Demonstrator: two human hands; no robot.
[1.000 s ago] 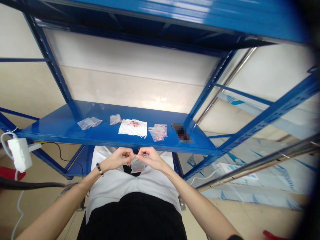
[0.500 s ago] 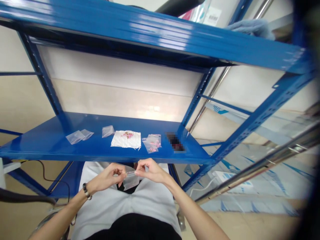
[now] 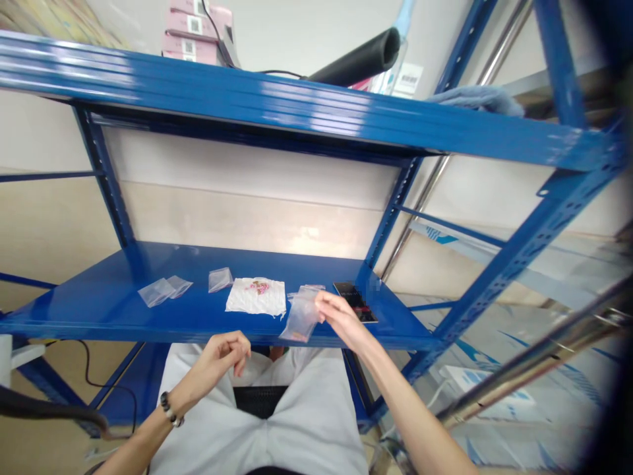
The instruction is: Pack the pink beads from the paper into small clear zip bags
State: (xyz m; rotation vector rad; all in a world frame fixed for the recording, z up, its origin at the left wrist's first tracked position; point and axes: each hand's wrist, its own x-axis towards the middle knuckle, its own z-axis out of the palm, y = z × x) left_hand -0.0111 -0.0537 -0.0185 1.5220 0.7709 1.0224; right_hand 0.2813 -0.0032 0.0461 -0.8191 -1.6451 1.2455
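Note:
My right hand [image 3: 341, 318] pinches the top edge of a small clear zip bag [image 3: 301, 318], held over the shelf's front edge. A few small reddish pieces lie at the bottom of that bag. It partly covers other small bags [image 3: 312, 287] on the shelf. My left hand [image 3: 228, 351] is above my lap, just in front of the shelf edge, its fingers loosely curled with nothing visible in them. Between the hands and further back, a white cloth [image 3: 252, 301] lies flat, bearing a little heap of pink and brown beads [image 3: 259, 287].
Several flat clear bags [image 3: 157, 292] lie left of the cloth on the blue shelf [image 3: 188, 260]. A dark phone [image 3: 353, 302], partly blurred, rests to the right. An upper blue beam [image 3: 222, 92] crosses above, with pink boxes [image 3: 192, 36] and a black tube [image 3: 356, 61] over it.
My right hand has carried the zip bag from over my lap up and right to the bags on the shelf. My left hand has let go of it. The view has tilted up.

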